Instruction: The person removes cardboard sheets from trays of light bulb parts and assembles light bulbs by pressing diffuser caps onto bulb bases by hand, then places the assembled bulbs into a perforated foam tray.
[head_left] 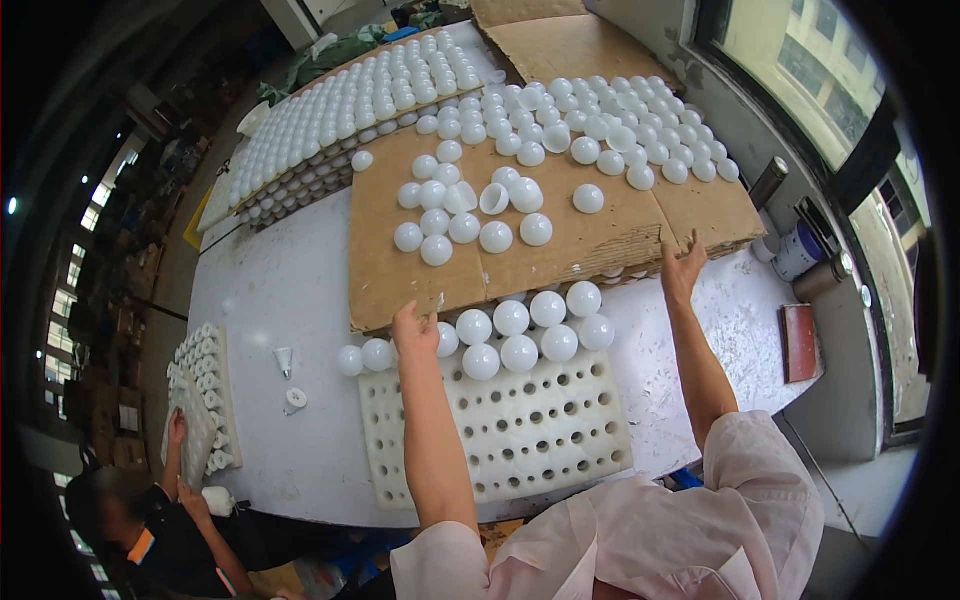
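My left hand [415,330] is closed on the near edge of a brown cardboard sheet [540,262], at its left part. With thumb and fingers, my right hand [684,264] grips the torn near edge of the same sheet further right. White bulb domes [536,229] lie on the cardboard, crowded toward the far side, some tipped with their hollow side showing. Just below the near edge, round white bulb covers [519,353] sit in rows on a white foam tray [500,425] with many holes. Part of these rows is hidden under the sheet.
Stacked trays of white domes [340,115] stand at the far left. A lamp base [284,361] and a small white part [296,398] lie on the white table [310,270]. A co-worker [150,530] handles a tray at lower left. Metal cylinders [822,276] and a red box [798,343] stand right.
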